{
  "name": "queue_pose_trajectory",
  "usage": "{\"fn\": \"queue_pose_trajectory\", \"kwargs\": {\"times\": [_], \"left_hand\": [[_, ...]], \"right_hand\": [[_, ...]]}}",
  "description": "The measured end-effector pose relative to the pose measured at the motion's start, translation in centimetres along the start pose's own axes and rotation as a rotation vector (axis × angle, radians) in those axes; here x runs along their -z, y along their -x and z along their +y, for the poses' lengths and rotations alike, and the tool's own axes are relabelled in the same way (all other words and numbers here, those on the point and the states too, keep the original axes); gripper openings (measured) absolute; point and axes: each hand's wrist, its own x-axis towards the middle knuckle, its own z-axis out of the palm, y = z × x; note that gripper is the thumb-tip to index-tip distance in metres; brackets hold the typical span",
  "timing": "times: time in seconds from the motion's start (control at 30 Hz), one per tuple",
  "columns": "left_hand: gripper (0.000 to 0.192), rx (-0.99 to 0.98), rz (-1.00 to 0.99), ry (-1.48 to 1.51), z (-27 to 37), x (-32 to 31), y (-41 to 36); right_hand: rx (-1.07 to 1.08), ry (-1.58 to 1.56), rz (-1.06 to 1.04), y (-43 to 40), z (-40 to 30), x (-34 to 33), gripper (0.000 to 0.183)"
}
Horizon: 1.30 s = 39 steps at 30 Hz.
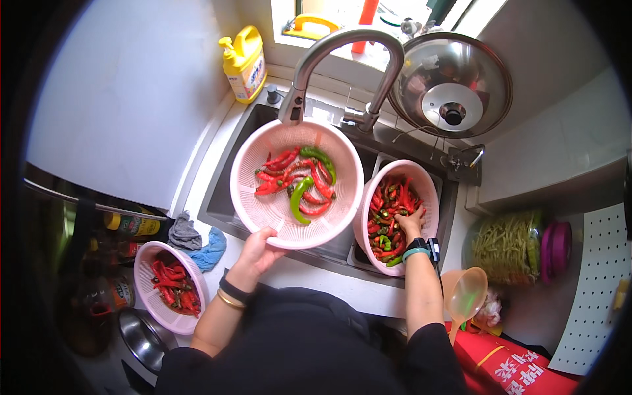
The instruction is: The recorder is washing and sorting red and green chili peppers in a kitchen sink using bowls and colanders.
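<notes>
My left hand (257,253) grips the near rim of a pink plastic colander (242,207), held over the left bowl of the sink below the faucet. Inside it lie several red chili peppers (276,186) and two green ones (298,200). To the right, a second pink colander (430,185) stands tilted over the sink's right side, well filled with red chilies (380,224) and a few green ones. My right hand (411,222) reaches into this second colander, its fingers spread over the peppers. Whether the fingertips hold a pepper cannot be told.
The arched faucet (380,42) overhangs the left colander. A glass lid (419,64) leans behind. Yellow detergent bottle (249,74) stands back left. At left are cloths (207,249), a smaller colander (143,261) of chilies and a metal bowl (148,340). A jar (506,247) and orange ladle (464,291) are right.
</notes>
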Motion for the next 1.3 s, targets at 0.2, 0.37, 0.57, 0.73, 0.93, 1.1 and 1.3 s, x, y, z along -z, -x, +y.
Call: {"fn": "queue_pose_trajectory", "kwargs": {"times": [0.2, 0.37, 0.57, 0.73, 0.93, 1.1, 1.3], "left_hand": [[0.055, 0.001, 0.008, 0.021, -0.1, 0.4, 2.9], [0.049, -0.032, 0.019, -0.077, -0.3, 0.8, 4.2], [0.045, -0.026, 0.015, -0.103, -0.6, 1.1, 4.0], [0.041, -0.045, 0.038, -0.155, -0.9, 0.9, 4.1], [0.039, -0.052, 0.075, -0.24, -1.0, 0.1, 4.3], [0.04, -0.062, 0.04, -0.211, -1.2, -0.2, 4.4], [0.043, -0.065, 0.008, -0.167, -1.1, 1.5, 4.0]], "right_hand": [[0.011, -0.1, 0.091, -1.3, 0.6, 0.0, 0.075], [0.127, -0.356, 0.121, -3.1, 1.7, 0.1, 0.038], [0.355, -0.744, 0.209, -2.7, 0.0, 3.5, 0.034], [0.513, -1.011, 0.07, 1.1, -4.8, 8.6, 0.04], [0.73, -1.002, -0.161, 16.6, -15.2, 12.2, 0.04], [1.147, -0.452, -0.338, 22.7, -17.9, 5.5, 0.056], [1.171, -0.446, -0.24, 19.2, -13.8, 8.2, 0.049]]}}
